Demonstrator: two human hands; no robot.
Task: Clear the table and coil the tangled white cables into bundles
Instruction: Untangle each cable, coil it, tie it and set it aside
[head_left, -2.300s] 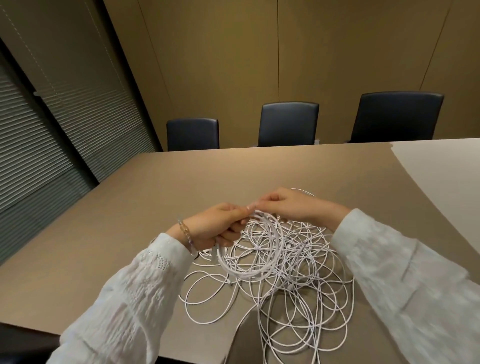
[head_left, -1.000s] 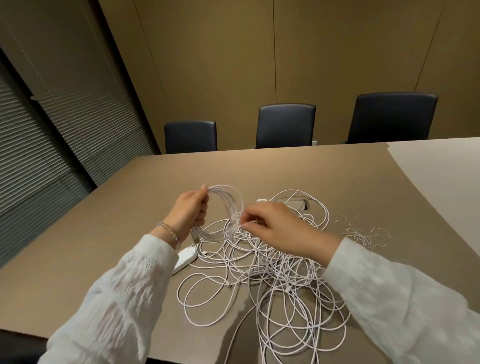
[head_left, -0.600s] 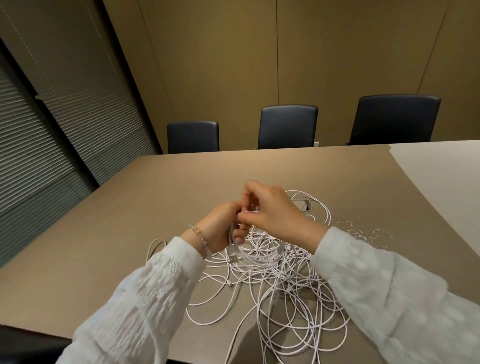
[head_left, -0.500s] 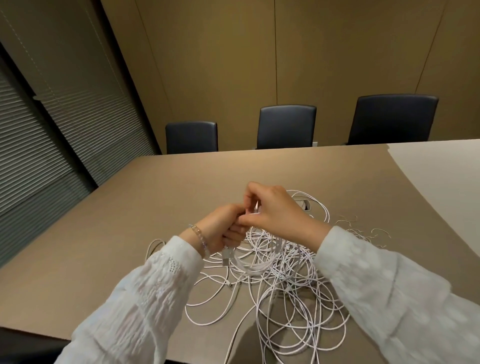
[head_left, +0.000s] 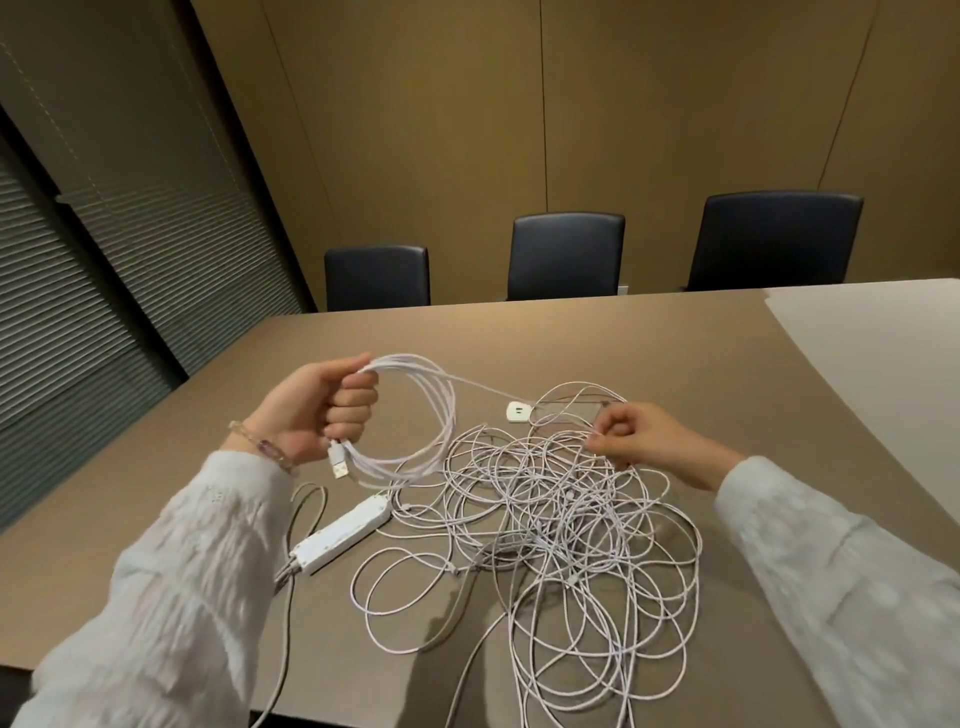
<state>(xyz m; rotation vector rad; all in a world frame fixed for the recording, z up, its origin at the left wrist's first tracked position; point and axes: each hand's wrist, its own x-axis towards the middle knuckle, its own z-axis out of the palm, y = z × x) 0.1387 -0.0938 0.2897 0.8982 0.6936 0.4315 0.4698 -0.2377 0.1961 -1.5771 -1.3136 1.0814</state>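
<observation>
A heap of tangled white cables (head_left: 556, 509) lies on the brown table (head_left: 675, 353) in front of me. My left hand (head_left: 317, 410) is raised left of the heap and grips a coil of several white loops (head_left: 441, 415); a USB plug (head_left: 338, 463) dangles below the fist. One strand runs taut from the coil to the right. My right hand (head_left: 631, 436) hovers over the heap's far right side and pinches a strand between thumb and fingers.
A white power strip (head_left: 340, 532) with its lead lies left of the heap. A small white plug adapter (head_left: 518, 411) sits behind the heap beside a table socket recess (head_left: 571, 410). Three dark chairs (head_left: 566, 257) stand along the far edge. A lighter table section (head_left: 883, 338) lies right.
My hands were together over the heap half a second ago; now they have parted, the left lifting the coil up and left, the right moving out to the right along a strand.
</observation>
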